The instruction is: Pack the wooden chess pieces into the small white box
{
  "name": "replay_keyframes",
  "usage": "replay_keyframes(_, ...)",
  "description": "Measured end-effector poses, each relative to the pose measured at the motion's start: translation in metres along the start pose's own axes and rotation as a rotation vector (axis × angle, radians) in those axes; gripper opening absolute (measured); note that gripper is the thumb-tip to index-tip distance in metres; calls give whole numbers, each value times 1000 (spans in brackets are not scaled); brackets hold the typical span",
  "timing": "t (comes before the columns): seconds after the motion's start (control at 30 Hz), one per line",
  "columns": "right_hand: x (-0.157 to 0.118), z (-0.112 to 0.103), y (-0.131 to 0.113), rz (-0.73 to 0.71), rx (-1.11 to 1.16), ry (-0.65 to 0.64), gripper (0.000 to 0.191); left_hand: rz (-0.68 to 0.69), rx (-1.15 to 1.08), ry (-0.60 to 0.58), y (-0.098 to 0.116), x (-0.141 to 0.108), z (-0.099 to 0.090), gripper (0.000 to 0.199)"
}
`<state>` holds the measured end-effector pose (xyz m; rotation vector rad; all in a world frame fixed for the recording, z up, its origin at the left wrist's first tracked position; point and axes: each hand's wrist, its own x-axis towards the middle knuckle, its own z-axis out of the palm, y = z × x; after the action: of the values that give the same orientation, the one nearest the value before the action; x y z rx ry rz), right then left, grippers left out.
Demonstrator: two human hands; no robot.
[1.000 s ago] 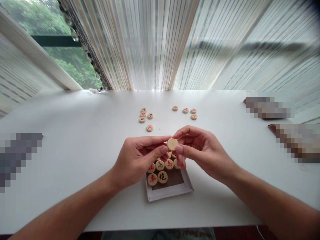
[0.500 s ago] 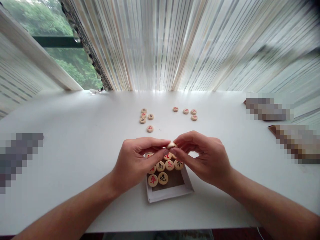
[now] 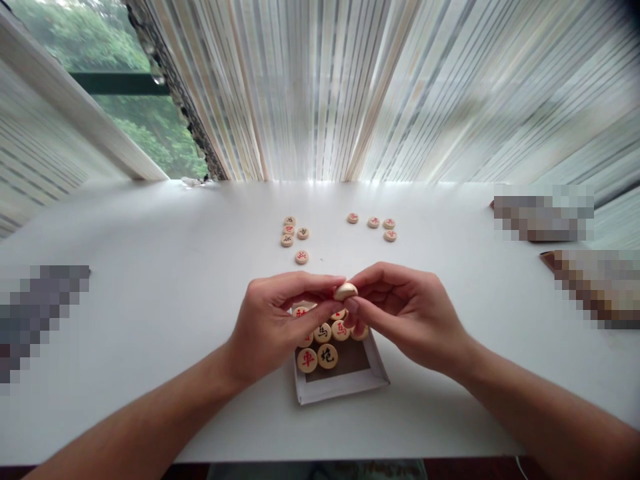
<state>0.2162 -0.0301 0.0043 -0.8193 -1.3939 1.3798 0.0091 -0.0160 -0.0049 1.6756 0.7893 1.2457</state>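
Note:
A pale wooden Chinese chess piece (image 3: pixel 345 292) is pinched between my left hand (image 3: pixel 280 320) and my right hand (image 3: pixel 410 313), tilted so that its written face does not show. Both hands are closed at the fingertips around it. Right below them is a shallow white box (image 3: pixel 345 387) with a dark floor. Several round pieces lie in it in rows, among them a red-marked piece (image 3: pixel 307 361) and a black-marked piece (image 3: pixel 327 356) at the near side. My fingers cover part of the box's far rows.
Beyond my hands, a loose cluster of chess pieces (image 3: pixel 289 230) lies on the white table (image 3: pixel 175 233), with another group (image 3: pixel 389 224) farther right. Blurred-out objects sit at the left and right sides. A striped curtain (image 3: pixel 310 93) hangs along the far edge.
The piece between my fingertips has turned, so more of its rim shows. My right fingers have shifted lower over the box's right side. The view has moved slightly.

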Motion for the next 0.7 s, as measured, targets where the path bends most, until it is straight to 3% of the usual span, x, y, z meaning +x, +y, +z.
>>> replay_keyframes(0.17,1,-1,-3,77,81,-4,21,-41,16,-6,3,0,-2,23)
replay_keyframes(0.43,0,-5,-1,35,-41,-2,35,173,249,13,7,3,-3,15)
replay_keyframes(0.7,2,-6,1,27,-118,-34,25,288,322,-8,6,5,-6,17)
